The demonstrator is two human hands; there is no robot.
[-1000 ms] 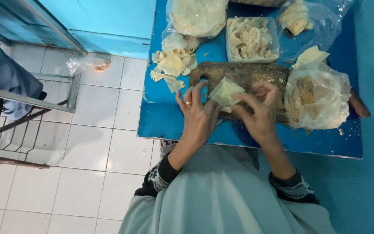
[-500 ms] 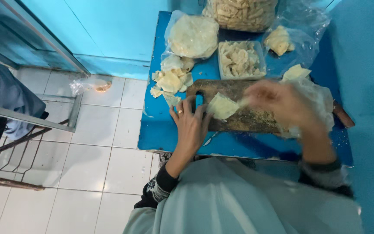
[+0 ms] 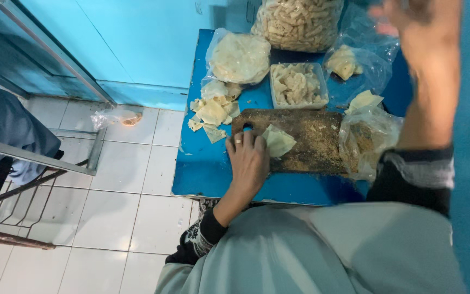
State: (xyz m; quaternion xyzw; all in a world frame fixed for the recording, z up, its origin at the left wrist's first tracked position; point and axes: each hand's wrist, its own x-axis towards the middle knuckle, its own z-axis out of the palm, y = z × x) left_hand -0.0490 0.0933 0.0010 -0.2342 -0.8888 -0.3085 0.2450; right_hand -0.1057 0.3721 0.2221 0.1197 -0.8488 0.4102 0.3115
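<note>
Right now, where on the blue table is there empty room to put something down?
Bare blue table lies left of the left hand, below the loose pale dough squares. The brown wooden board is bare right of the folded dough piece. Crowded: the far side, with clear plastic bags and the plastic tub.

Pale grey-green garment, dark patterned cuffs, a ring on the left grip
</note>
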